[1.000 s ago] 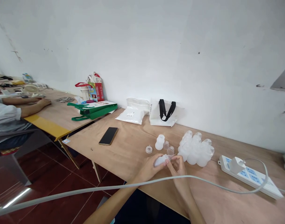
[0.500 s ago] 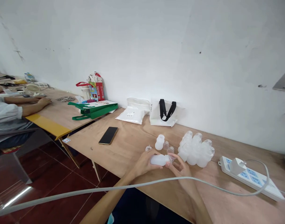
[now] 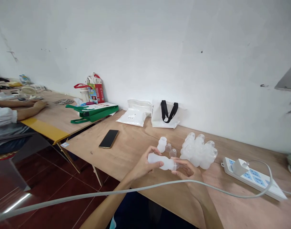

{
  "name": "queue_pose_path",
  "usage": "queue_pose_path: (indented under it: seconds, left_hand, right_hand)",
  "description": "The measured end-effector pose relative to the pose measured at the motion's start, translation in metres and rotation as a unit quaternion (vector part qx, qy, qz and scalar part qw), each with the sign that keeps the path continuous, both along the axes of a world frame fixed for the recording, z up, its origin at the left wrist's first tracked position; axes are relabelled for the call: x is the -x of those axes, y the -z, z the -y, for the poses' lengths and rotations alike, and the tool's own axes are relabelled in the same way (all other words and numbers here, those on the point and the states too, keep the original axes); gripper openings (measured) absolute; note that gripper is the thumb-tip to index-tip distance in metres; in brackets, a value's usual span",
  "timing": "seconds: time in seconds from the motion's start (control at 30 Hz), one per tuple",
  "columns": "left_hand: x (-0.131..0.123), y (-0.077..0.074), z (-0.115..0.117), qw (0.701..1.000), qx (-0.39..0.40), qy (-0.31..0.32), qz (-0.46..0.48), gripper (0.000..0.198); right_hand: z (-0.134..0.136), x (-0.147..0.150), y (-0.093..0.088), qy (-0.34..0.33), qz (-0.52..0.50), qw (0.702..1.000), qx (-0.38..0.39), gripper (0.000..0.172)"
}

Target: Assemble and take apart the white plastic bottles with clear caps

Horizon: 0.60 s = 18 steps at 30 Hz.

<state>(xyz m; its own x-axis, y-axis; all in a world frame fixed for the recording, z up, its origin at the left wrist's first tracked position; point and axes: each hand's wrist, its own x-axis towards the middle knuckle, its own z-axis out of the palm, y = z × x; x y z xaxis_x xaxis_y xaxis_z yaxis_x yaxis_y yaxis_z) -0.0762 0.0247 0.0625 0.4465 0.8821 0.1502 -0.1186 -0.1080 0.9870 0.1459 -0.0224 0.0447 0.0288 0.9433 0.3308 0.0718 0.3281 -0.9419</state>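
My left hand (image 3: 144, 163) is wrapped around a small frosted white plastic bottle (image 3: 157, 159), waisted like a baby bottle and lying nearly level above the table. At its right end, the fingers of my right hand (image 3: 188, 170) close on the clear cap (image 3: 175, 165), which they partly cover. Just behind my hands an uncapped frosted bottle (image 3: 162, 144) stands upright. Two clear domed caps (image 3: 168, 147) sit beside it. To the right, several frosted bottles with clear tops form a tight group (image 3: 198, 151).
A grey cable (image 3: 126, 191) crosses in front of my forearms to a white power strip (image 3: 255, 178). A phone (image 3: 108, 138), a white plastic package (image 3: 133, 114) and a white bag with black handles (image 3: 165, 119) lie behind. Another person's arm (image 3: 28, 111) rests on the left table.
The bottle in my hands has swung so its left end sits higher and its cap end lower. My right hand has shifted slightly right. A clear piece by my left hand is now hidden.
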Motion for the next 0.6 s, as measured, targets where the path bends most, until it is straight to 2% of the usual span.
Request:
queue_pose_path:
  seconds: [0.1,0.2,0.3,0.37,0.43,0.5,0.6]
  left_hand:
    - [0.000,-0.001,0.002,1.000,0.014,-0.013,0.004,0.049]
    - [0.004,-0.004,0.005,0.993,-0.098,-0.055,-0.025,0.041]
    - [0.009,-0.007,0.006,0.968,-0.228,-0.086,-0.053,0.037]
    - [0.010,-0.007,0.007,0.960,-0.257,-0.093,-0.058,0.037]
    - [0.009,-0.005,0.006,0.965,-0.231,-0.107,-0.062,0.038]
    - [0.005,-0.002,0.006,0.978,-0.164,-0.115,-0.054,0.041]
    - [0.000,-0.001,0.006,0.994,-0.062,-0.090,-0.002,0.048]
  right_hand:
    - [0.000,-0.001,-0.002,-0.012,0.013,0.999,0.046,0.047]
    - [-0.002,0.002,-0.002,-0.027,-0.005,0.995,0.092,0.053]
    - [-0.002,0.008,-0.001,-0.030,-0.048,0.993,0.104,0.052]
    - [-0.001,0.011,0.000,-0.018,-0.063,0.994,0.092,0.051]
    - [0.001,0.013,-0.001,-0.005,-0.058,0.996,0.068,0.049]
    - [0.005,0.015,-0.002,0.011,-0.034,0.999,0.038,0.046]
    - [0.010,0.017,-0.004,0.050,0.035,0.998,-0.033,0.040]
